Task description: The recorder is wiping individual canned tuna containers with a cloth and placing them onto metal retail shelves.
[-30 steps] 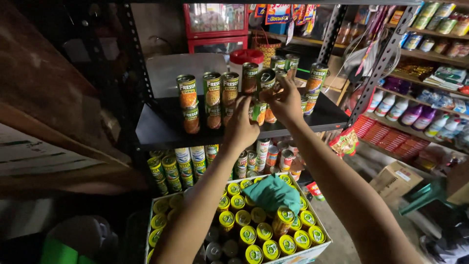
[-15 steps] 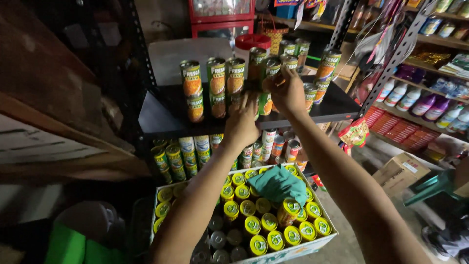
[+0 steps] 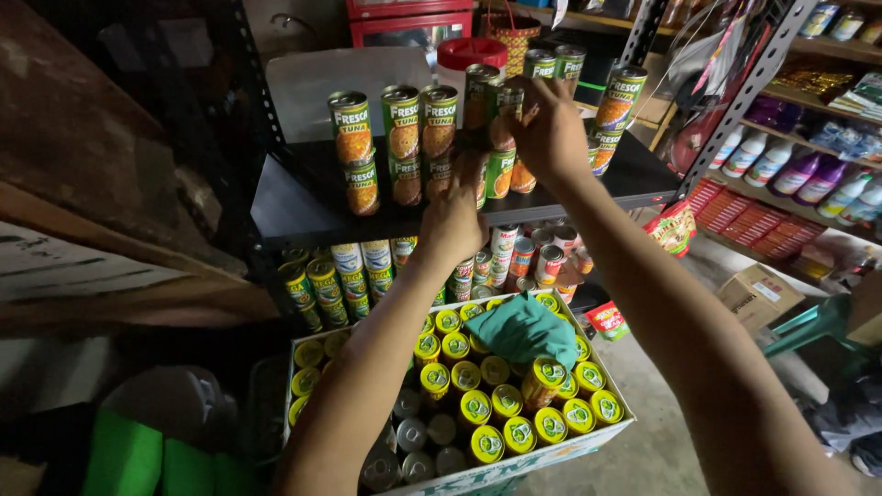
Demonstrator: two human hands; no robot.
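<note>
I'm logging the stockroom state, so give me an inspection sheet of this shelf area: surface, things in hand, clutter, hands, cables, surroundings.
Surface: dark metal shelf board carrying cans stacked two high.
Things in hand: tall round tins with green and orange labels; the upper one is under the right hand, the lower stack is by the left.
Clutter: green cloth lying on yellow-lidded tins in the open white cardboard box.
Hands: right hand, fingers curled on a top tin; left hand against the lower tins, grip hidden.
Cables: nothing seen.
Surroundings: more tins on the shelf below, bottles on the racks at right, brown carton on the floor.
</note>
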